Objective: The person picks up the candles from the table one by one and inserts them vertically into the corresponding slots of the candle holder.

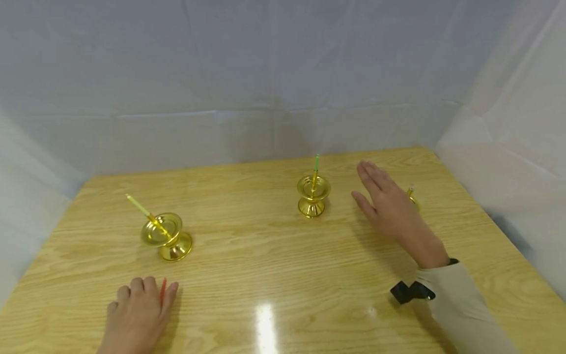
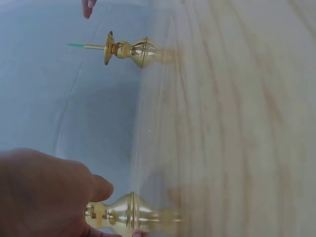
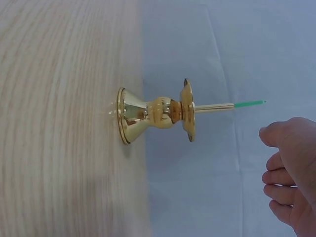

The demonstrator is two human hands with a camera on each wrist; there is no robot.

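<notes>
The head view shows a wooden table (image 1: 274, 275) with white sheets hung behind it and at both sides. The left hand (image 1: 139, 312) rests on the near left part of the table, fingers loosely curled, and a thin red stick (image 1: 162, 291) shows between two of them, so its grip seems to be on that stick. Just beyond that hand stands a gold candle holder (image 1: 167, 237) with a yellow stick (image 1: 146, 214) leaning out of its cup toward the far left. A second gold holder (image 1: 312, 195) stands upright near the far middle, and a green-tipped stick (image 1: 316, 169) pokes straight up from its cup. The right hand (image 1: 389, 206) hovers flat and released, fingers straight, just to the right of that holder and holding nothing. Behind the right hand a bit of a third gold holder (image 1: 412, 197) peeks out, and most of it is hidden. A black strap (image 1: 411, 291) sits on the right wrist by the pale sleeve (image 1: 464, 305). The sticks stay up because the cups hold them in the middle. The right wrist view shows the green-tipped stick close to the fingertips but not touching.
</notes>
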